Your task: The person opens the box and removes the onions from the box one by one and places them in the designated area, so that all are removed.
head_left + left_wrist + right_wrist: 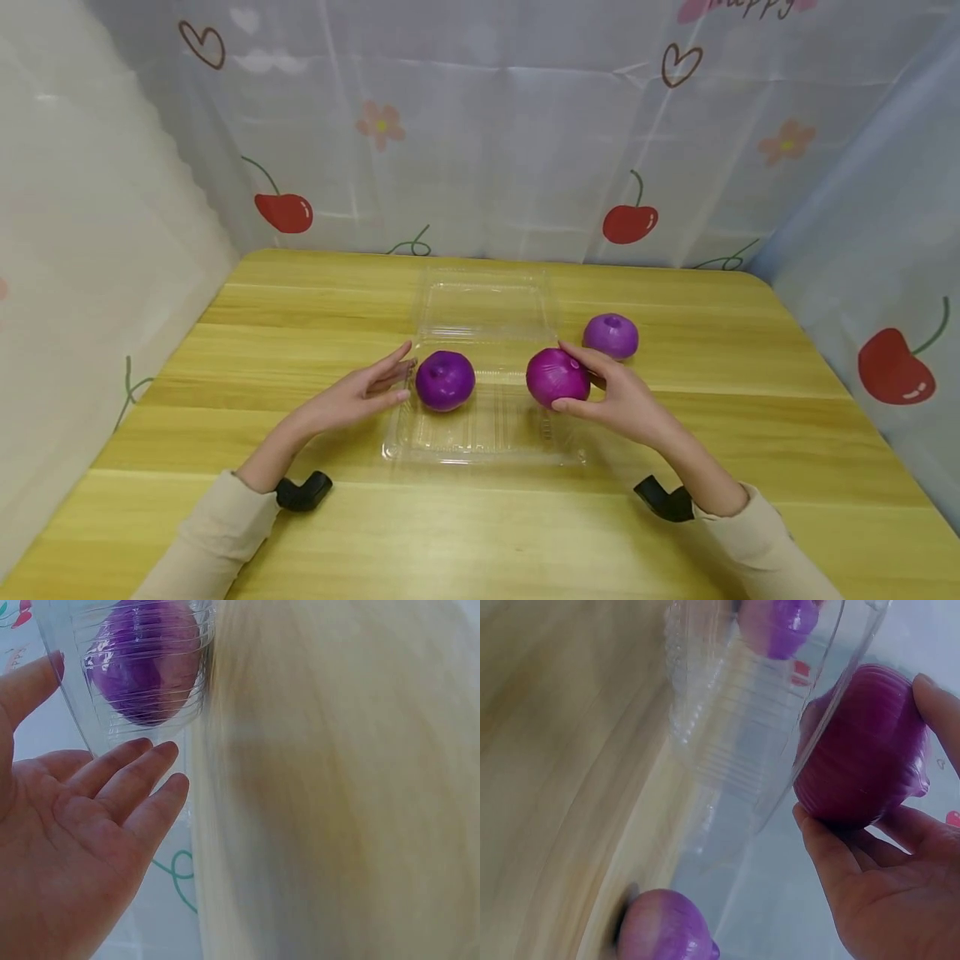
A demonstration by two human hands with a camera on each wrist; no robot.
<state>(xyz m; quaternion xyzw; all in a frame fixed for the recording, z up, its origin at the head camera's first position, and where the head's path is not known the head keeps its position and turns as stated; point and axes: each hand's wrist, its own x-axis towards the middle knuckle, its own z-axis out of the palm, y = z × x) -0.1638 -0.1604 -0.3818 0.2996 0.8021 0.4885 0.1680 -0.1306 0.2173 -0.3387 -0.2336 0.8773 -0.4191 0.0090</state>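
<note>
My right hand (628, 406) grips a reddish-purple onion (557, 378) between thumb and fingers, over the right side of a clear plastic clamshell box (495, 446). In the right wrist view, that onion (866, 746) is at the height of the box rim, and the rim overlaps it. A darker purple onion (446, 381) lies inside the left part of the box. Beside the box's left wall is my left hand (351, 398), its fingers relaxed and holding nothing. Its fingertips are right at the box edge in the left wrist view.
A lighter purple onion (611, 337) sits on the wooden table (480, 533) just right of the box. The box's lid (486, 307) lies folded back toward the far edge. A printed curtain (495, 150) hangs behind the table and along both sides.
</note>
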